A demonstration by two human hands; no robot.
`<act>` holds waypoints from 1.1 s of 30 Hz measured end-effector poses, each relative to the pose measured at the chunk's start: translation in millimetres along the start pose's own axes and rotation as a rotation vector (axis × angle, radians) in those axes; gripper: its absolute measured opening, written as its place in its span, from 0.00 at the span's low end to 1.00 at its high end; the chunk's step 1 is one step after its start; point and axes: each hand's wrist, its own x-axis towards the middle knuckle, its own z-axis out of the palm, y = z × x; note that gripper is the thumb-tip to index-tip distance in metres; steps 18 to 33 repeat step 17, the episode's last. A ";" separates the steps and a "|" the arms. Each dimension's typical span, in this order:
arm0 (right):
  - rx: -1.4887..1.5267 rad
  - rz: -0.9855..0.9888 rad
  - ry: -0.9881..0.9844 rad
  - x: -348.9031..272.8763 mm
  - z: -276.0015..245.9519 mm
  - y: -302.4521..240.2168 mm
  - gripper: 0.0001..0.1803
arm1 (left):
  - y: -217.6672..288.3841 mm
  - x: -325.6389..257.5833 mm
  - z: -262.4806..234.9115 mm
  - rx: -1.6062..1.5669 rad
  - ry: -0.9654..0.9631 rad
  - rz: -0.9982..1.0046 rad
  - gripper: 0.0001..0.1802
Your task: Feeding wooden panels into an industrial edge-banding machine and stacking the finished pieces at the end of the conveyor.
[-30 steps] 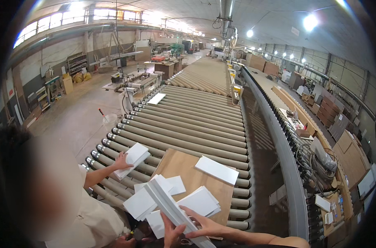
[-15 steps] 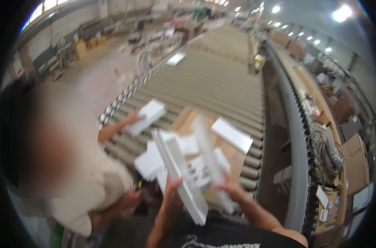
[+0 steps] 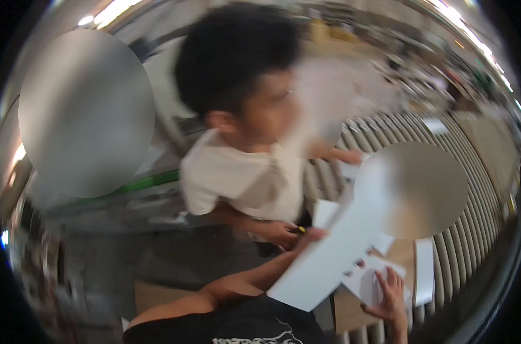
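A long white board (image 3: 323,252) slants across my front, with my left hand (image 3: 315,234) closed on its left edge. Its far end runs into a blurred patch. To the right, my right hand (image 3: 390,297) has its fingers spread beside and partly over a notched white piece (image 3: 363,282); whether it presses on that piece, I cannot tell. Beneath lies a brown cardboard sheet (image 3: 349,315), and a narrow white strip (image 3: 424,272) rests along its right side.
A co-worker in a light shirt (image 3: 246,180) stands close on my left, one hand (image 3: 279,234) holding a small item with yellow on it. The other hand (image 3: 352,156) reaches toward a white piece. The roller conveyor (image 3: 478,189) extends to the right.
My view has swung left, bringing the co-worker toward the middle. My right hand has let go of the long white piece it held; my left hand still grips a long white board.
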 end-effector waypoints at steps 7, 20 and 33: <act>-0.073 -0.333 0.031 50.7 68.5 81.4 0.53 | -40.8 -24.8 23.3 0.235 0.038 0.172 0.52; -0.018 -0.263 -0.191 66.2 -11.2 -64.1 0.44 | -28.0 -100.8 59.9 0.304 -0.064 0.183 0.49; -0.018 -0.263 -0.191 66.2 -11.2 -64.1 0.44 | -28.0 -100.8 59.9 0.304 -0.064 0.183 0.49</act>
